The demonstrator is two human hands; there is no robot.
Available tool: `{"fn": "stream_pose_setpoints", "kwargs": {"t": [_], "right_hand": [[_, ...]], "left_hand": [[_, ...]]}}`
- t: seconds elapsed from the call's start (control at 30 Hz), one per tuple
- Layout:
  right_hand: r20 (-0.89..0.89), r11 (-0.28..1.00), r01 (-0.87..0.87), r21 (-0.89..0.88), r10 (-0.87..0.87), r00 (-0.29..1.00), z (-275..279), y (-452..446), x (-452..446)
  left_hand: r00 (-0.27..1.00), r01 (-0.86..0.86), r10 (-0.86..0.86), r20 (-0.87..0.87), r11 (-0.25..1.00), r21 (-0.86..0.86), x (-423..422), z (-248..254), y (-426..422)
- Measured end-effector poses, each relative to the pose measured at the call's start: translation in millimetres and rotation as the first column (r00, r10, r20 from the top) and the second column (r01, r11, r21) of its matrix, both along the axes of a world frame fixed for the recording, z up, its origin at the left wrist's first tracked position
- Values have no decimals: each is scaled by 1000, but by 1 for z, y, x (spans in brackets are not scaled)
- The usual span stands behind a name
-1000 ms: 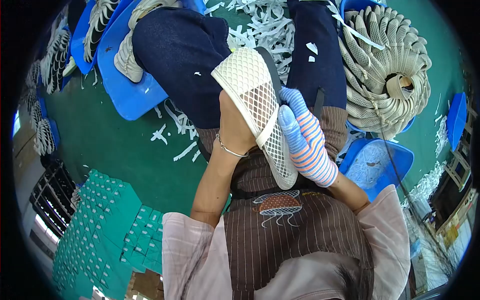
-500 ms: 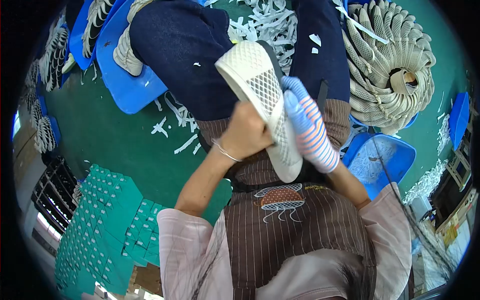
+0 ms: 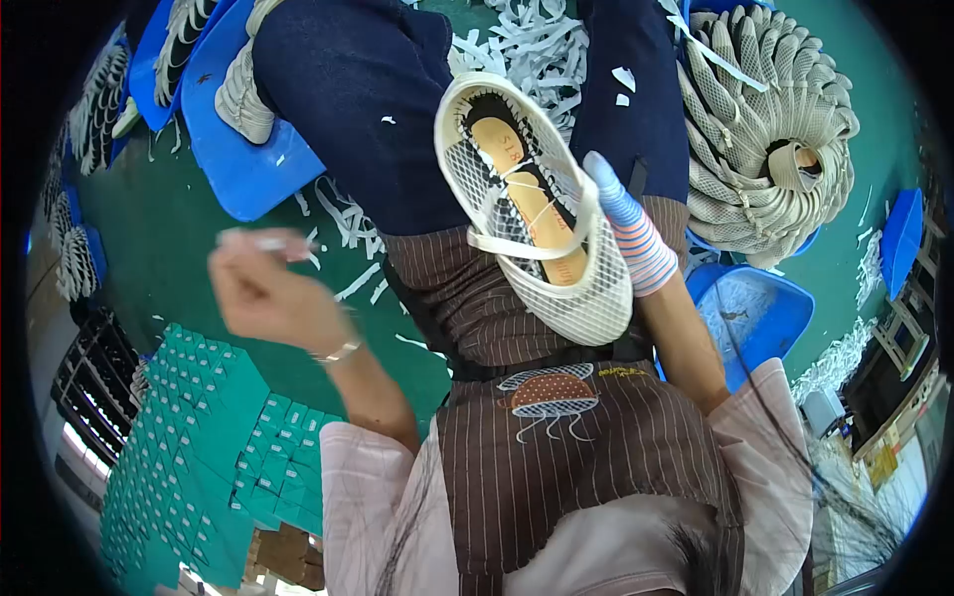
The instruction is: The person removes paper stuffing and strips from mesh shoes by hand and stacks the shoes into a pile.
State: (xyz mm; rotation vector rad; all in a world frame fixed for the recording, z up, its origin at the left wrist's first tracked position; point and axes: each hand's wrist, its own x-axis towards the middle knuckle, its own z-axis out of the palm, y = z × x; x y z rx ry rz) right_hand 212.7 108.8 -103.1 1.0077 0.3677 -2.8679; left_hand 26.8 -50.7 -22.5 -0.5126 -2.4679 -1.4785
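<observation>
A cream mesh strap shoe is in front of my apron, its opening facing up and its toe pointing down towards me. Its insole is tan with printed letters, and thin white threads cross the opening. My right hand, in a blue, white and orange striped glove, is closed on the shoe's right side; part of its fingers is hidden behind it. Out to the left, apart from the shoe, my left hand is bare and blurred by motion. Its fingers are curled together, with something pale at the fingertips too smeared to name.
White scrap strips litter the green floor between my legs. A coil of mesh shoes is at the right, above a blue bin. Blue chairs or bins hold shoes at upper left. Green boxes are stacked lower left.
The shoe has turned over, from showing its outside to showing its opening and insole. My left hand has left the shoe and swung out to the left. My right hand still holds it.
</observation>
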Motion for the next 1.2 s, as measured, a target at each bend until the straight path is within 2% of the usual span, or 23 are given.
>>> {"fn": "stream_pose_setpoints", "kwargs": {"t": [0.07, 0.13, 0.27, 0.3, 0.37, 0.43, 0.47, 0.5, 0.57, 0.6, 0.63, 0.67, 0.7, 0.77, 0.8, 0.83, 0.9, 0.93, 0.97, 1.0, 1.1, 1.13, 1.2], "right_hand": [[-18, 1000, 19, 22, -19, 1000, -2, 11, -3], [-34, 999, 28, 33, -27, 999, 0, 18, -7], [56, 952, -224, 210, 217, 974, 12, 36, -15], [79, 937, -262, 232, 251, 965, 16, 41, -16], [-150, 843, -456, 284, 509, 848, 28, 52, -31], [-360, 706, -596, 382, 708, 608, 43, 60, -50], [-365, 703, -595, 389, 711, 601, 49, 62, -57], [-305, 598, -529, 603, 785, 540, 55, 65, -64], [-116, 283, -311, 907, 879, 462, 67, 73, -73], [-2, 92, -179, 980, 894, 448, 75, 79, -75], [100, 49, -201, 978, 738, 667, 89, 87, -69], [92, 25, -122, 992, 512, 854, 100, 91, -61], [64, -19, -61, 998, 242, 968, 111, 96, -53], [-58, -227, 38, 973, -84, 995, 125, 95, -36], [-65, -224, 46, 974, -74, 995, 126, 90, -29], [-93, -274, 102, 956, 48, 995, 121, 82, -21], [38, -341, 44, 939, 233, 972, 111, 64, -13], [192, -378, -73, 923, 287, 938, 106, 55, -13], [377, -562, -171, 809, 274, 885, 102, 50, -16], [549, -724, -243, 646, 220, 806, 100, 47, -20], [681, -806, -338, 486, 108, 724, 97, 39, -30], [717, -828, -361, 429, 69, 693, 95, 38, -33], [522, -870, -237, 432, 27, 853, 85, 36, -35]], "left_hand": [[957, -276, 287, 43, 946, -172, -42, -16, -41], [949, -291, 308, 72, 938, -188, -55, -35, -66], [983, -112, 120, 140, 992, -62, -32, -45, -53], [925, 108, -65, 374, 990, -95, -19, -37, -43], [679, 449, -335, 654, 893, -9, 4, -28, -14], [338, 615, -559, 757, 740, 272, 25, -28, 20], [154, 615, -625, 765, 667, 421, 34, -32, 33], [-6, 544, -667, 745, 623, 562, 40, -34, 43], [-281, 311, -719, 635, 558, 769, 48, -37, 57], [-390, 161, -743, 544, 527, 835, 50, -37, 61], [-472, -15, -768, 432, 497, 868, 51, -36, 65], [-535, -172, -778, 329, 482, 859, 51, -35, 66], [-585, -300, -776, 236, 478, 826, 50, -33, 68], [-621, -477, -777, 102, 478, 738, 49, -33, 68], [-611, -532, -788, 67, 472, 703, 49, -36, 70], [-599, -581, -800, 42, 470, 664, 46, -39, 71], [-480, -611, -862, 161, 461, 644, 46, -36, 65], [-454, -616, -871, 188, 459, 640, 47, -38, 66], [-427, -621, -878, 215, 458, 636, 47, -40, 67], [-391, -526, -861, 325, 499, 689, 47, -46, 70], [-188, -212, -776, 601, 630, 747, 50, -59, 77], [-186, -211, -777, 601, 629, 748, 52, -57, 78], [-110, -157, -677, 728, 735, 660, 58, -44, 77]]}}
